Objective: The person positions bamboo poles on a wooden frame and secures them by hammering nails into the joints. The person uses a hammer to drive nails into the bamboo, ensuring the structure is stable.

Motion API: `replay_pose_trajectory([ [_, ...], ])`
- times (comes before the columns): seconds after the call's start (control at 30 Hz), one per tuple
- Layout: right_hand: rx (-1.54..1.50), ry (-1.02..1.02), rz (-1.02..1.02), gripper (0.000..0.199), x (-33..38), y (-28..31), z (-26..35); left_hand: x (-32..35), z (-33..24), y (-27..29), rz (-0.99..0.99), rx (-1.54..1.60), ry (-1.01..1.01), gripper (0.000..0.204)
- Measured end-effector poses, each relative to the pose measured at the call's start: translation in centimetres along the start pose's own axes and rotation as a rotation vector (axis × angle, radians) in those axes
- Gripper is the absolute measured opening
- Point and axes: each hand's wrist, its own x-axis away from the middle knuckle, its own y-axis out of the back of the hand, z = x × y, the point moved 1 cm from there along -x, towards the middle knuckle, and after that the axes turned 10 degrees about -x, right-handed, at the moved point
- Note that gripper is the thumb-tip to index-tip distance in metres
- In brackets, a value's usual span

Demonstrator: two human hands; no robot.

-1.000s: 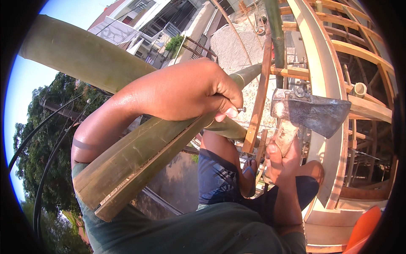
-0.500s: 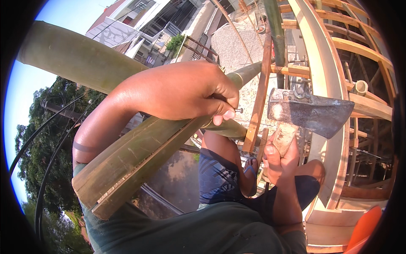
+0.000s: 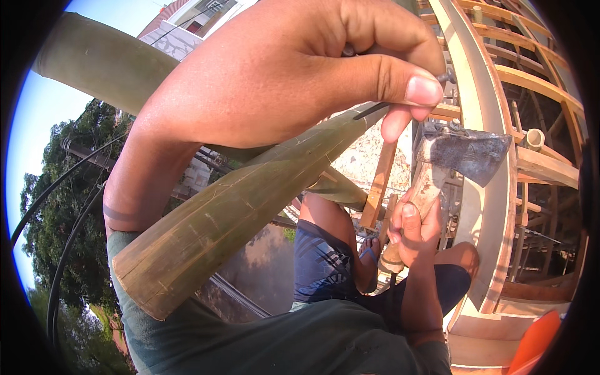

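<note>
Left hand pinches a nail in front of a bamboo pole; right hand grips a hatchet.

The left thumb and fingers are closed together on the nail, which slants between them: its flat head juts past the thumb tip at upper right, while its point emerges below the thumb at lower left, across the pole's far stretch in this view (whether it touches the bamboo, I cannot tell). A second dark, rounded metal piece sits in the curl of the fingers, mostly hidden. The right fingers are wrapped around the hatchet's wooden handle, head uppermost, blade toward the right. Pale printed marks on the dark shorts are too small to make out.
</note>
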Motion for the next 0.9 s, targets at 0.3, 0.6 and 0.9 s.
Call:
replay_pose_trajectory([
  [0.3, 0.004, 0.028, -0.002, 0.019, -0.3, 1.1, 1.5, 1.4, 5.3, -0.3, 0.241, -0.306, 0.328, 0.026],
  [0.6, 0.085, 0.056, 0.065, 0.022, -0.9, 0.2, 2.8, 1.5, 6.4, -0.6, 0.174, -0.275, 0.231, 0.023],
  [0.9, 0.256, 0.069, 0.097, 0.024, -4.0, -1.8, 5.4, 2.2, 7.6, -1.4, 0.176, -0.165, 0.206, 0.026],
])
